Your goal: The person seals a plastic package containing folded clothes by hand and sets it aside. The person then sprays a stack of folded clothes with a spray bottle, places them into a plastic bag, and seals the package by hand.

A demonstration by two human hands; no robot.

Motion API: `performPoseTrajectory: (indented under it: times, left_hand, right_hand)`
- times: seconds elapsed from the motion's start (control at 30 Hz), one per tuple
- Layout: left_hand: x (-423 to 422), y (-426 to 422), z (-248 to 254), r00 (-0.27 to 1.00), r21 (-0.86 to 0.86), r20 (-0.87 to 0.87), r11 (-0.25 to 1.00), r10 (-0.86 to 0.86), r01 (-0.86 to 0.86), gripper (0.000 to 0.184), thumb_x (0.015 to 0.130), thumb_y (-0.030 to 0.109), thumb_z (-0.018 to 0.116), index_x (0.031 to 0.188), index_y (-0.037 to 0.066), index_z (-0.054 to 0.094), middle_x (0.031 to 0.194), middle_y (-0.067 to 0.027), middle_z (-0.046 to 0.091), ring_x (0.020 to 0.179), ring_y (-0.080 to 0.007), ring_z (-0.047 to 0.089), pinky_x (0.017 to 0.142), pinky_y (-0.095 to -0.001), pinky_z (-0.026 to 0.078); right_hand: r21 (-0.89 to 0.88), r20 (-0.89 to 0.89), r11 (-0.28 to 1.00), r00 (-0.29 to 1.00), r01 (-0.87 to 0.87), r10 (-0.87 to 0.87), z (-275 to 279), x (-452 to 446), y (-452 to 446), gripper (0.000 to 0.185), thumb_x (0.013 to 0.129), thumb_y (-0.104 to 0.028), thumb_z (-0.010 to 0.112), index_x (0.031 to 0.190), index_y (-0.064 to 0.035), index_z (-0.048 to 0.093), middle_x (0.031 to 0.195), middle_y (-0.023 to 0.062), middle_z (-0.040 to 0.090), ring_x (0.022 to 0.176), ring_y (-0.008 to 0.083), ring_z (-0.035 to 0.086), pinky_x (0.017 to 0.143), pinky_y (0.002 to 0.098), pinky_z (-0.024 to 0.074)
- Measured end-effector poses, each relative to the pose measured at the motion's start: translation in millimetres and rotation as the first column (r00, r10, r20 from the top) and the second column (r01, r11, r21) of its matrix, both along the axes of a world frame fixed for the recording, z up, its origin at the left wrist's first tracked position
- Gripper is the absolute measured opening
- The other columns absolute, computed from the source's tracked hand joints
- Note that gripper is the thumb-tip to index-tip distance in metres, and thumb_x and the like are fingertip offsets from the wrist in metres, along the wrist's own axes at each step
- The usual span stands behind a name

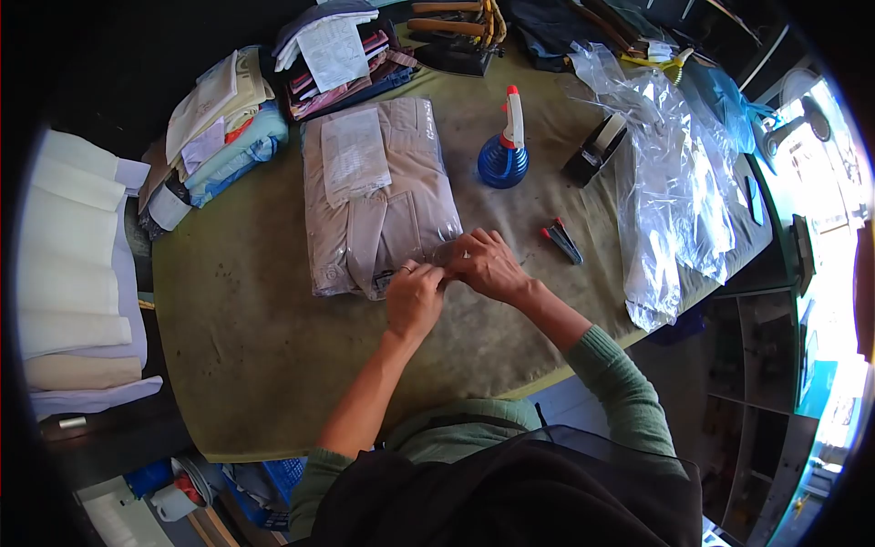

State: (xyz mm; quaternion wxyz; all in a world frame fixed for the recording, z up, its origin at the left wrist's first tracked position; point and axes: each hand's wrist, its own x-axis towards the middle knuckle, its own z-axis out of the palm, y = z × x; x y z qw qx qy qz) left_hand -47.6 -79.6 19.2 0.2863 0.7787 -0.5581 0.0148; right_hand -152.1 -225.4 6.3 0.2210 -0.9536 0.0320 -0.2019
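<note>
A folded beige garment in a clear plastic bag (392,214) lies on the cloth-covered table (255,365), a written paper (355,155) on its upper left part. Both hands meet at the bag's lower right corner. My left hand (416,296) is closed, its fingers pinching the plastic edge. Close beside it, my right hand (488,264) is also closed on the plastic, knuckles up. The fingertips of both hands are partly hidden. To the right lies a small stapler (562,242) with red ends.
Behind stand a blue spray bottle (503,159), a black tape dispenser (597,150) and an iron (456,56). Clear plastic bags (670,182) cover the right side. Clothes piles (223,132) sit at the back left; white folded cloths (73,264) are at far left.
</note>
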Motion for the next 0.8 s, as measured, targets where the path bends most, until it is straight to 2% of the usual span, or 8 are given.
performPoseTrajectory:
  times: [0.07,0.2,0.27,0.37,0.47,0.67,0.8]
  left_hand:
    - [7.0,0.7,2.0,0.997,-0.051,0.077,0.998,-0.026,0.030,0.008,0.071,0.008,0.067,0.078,0.012,0.066,0.074,-0.0029,0.063,0.073,-0.0248,0.058,0.067,-0.0368,0.046]
    - [15.9,1.7,-14.2,1.000,-0.114,0.013,0.993,-0.011,0.012,0.013,0.069,0.006,0.068,0.081,0.010,0.067,0.075,-0.0015,0.064,0.074,-0.0232,0.059,0.067,-0.0349,0.045]
    - [16.1,0.0,-18.8,0.999,-0.148,-0.033,0.989,0.016,-0.021,0.015,0.068,0.006,0.068,0.083,0.010,0.067,0.076,-0.0012,0.064,0.075,-0.0223,0.059,0.068,-0.0338,0.045]
    - [20.8,5.5,-26.8,0.994,-0.106,0.081,0.991,-0.068,0.076,0.016,0.070,0.011,0.069,0.085,0.013,0.065,0.077,0.0005,0.061,0.078,-0.0210,0.057,0.066,-0.0348,0.044]
    - [14.5,6.1,-14.7,0.990,-0.099,0.122,0.991,-0.073,0.085,0.015,0.070,0.015,0.069,0.084,0.014,0.065,0.076,0.0020,0.059,0.078,-0.0201,0.056,0.068,-0.0348,0.043]
    - [19.5,4.5,-30.4,0.982,-0.039,0.180,0.997,-0.062,0.070,0.011,0.072,0.020,0.069,0.082,0.016,0.066,0.076,0.0023,0.059,0.079,-0.0197,0.055,0.066,-0.0345,0.041]
    - [16.8,3.0,-26.0,0.991,-0.002,0.135,1.000,-0.020,0.020,0.009,0.074,0.021,0.067,0.081,0.015,0.066,0.078,0.0016,0.060,0.082,-0.0208,0.055,0.069,-0.0360,0.041]
  right_hand:
    - [0.007,-0.030,1.000,0.999,0.017,-0.017,-1.6,2.0,-2.3,0.005,0.072,-0.024,0.069,0.076,-0.0219,0.069,0.086,-0.0024,0.054,0.088,0.0192,0.049,0.072,0.0348,0.0366]
    - [0.030,-0.113,0.999,0.993,0.027,-0.024,-0.4,4.9,0.8,0.005,0.073,-0.025,0.069,0.075,-0.0205,0.068,0.086,-0.0027,0.053,0.088,0.0190,0.048,0.073,0.0348,0.0355]
    - [0.029,-0.097,0.999,0.995,0.040,-0.037,-3.2,6.8,1.7,0.005,0.074,-0.025,0.068,0.075,-0.0198,0.067,0.087,-0.0025,0.053,0.088,0.0190,0.048,0.073,0.0351,0.0351]
    - [0.018,-0.135,0.999,0.990,0.045,-0.042,-1.5,7.4,2.0,0.005,0.075,-0.024,0.066,0.074,-0.0194,0.067,0.087,-0.0020,0.053,0.089,0.0192,0.048,0.074,0.0356,0.0349]
    - [0.004,-0.170,0.999,0.984,0.046,-0.044,-0.4,9.5,1.3,0.005,0.076,-0.023,0.065,0.074,-0.0193,0.067,0.088,-0.0015,0.053,0.090,0.0195,0.048,0.075,0.0360,0.0351]
    - [-0.031,-0.221,0.998,0.973,0.062,-0.067,2.6,12.6,3.2,0.004,0.074,-0.022,0.066,0.073,-0.0183,0.067,0.090,-0.0008,0.055,0.091,0.0203,0.049,0.076,0.0365,0.0358]
    - [0.006,-0.198,0.995,0.975,0.104,-0.101,4.8,8.0,5.9,0.004,0.072,-0.019,0.067,0.075,-0.0169,0.065,0.093,-0.0003,0.056,0.090,0.0212,0.050,0.075,0.0362,0.0368]
